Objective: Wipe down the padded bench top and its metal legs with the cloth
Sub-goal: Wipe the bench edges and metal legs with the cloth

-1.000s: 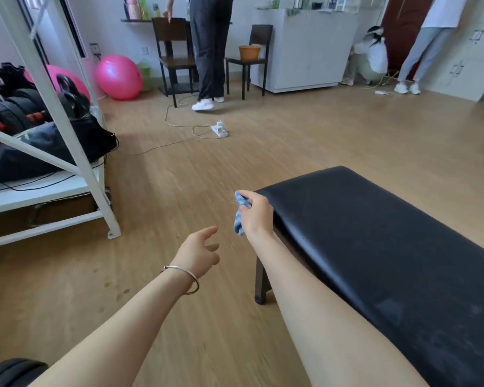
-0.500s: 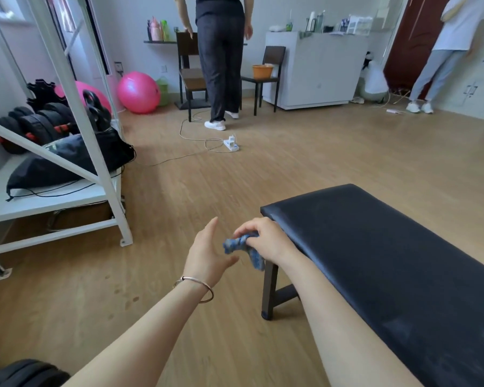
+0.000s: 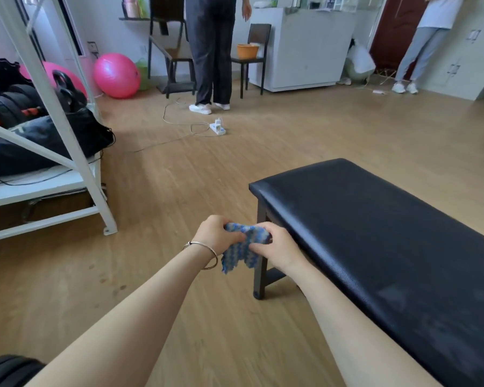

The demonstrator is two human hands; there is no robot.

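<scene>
Both hands pinch the cloth [image 3: 242,248]: left hand [image 3: 215,236] and right hand [image 3: 277,248] stretch it apart, likely refolding for wiping. Held just left of bench [image 3: 375,233], in front of near leg [image 3: 260,275]; contact unclear.

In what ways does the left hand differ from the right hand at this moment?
The left hand wears a thin metal bracelet at the wrist; the right hand has a bare wrist. The left hand is out over the wooden floor, while the right hand is next to the black padded bench top, in front of its metal leg. Both hold the same blue cloth, which is stretched between them.
</scene>
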